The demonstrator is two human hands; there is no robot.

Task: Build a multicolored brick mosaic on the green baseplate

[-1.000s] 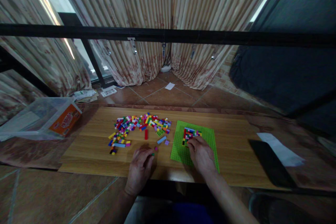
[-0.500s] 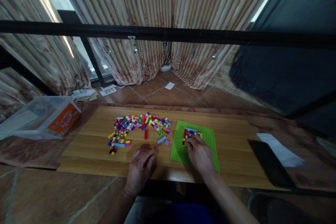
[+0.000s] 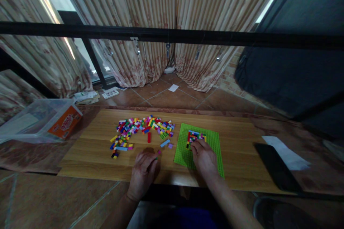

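Note:
A green studded baseplate [image 3: 182, 154] lies on the wooden table, with a patch of colourful toy bricks [image 3: 194, 134] pressed onto its upper middle. Over the near edge of that patch is my right hand [image 3: 205, 157], its fingers pinched together; whatever they hold is hidden under the fingertips. My left hand [image 3: 143, 168] hovers low at the table's front, left of the baseplate, thumb and fingers closed on a small green brick [image 3: 156, 158]. Close to its fingertips lies a small magenta brick [image 3: 159, 152]. A light blue brick [image 3: 165, 143] and a lilac brick [image 3: 170, 146] rest farther back.
A loose heap of mixed bricks [image 3: 134, 125] spreads over the left half of the table [image 3: 88, 150]. A red brick [image 3: 149, 137] lies apart from it. Left stands a clear plastic bin [image 3: 34, 128]; at the right end are a dark flat panel [image 3: 276, 168] and white paper [image 3: 287, 154].
My right hand has shifted very slightly over the brick patch, fingers still pinched. My left hand stays in place with the green brick.

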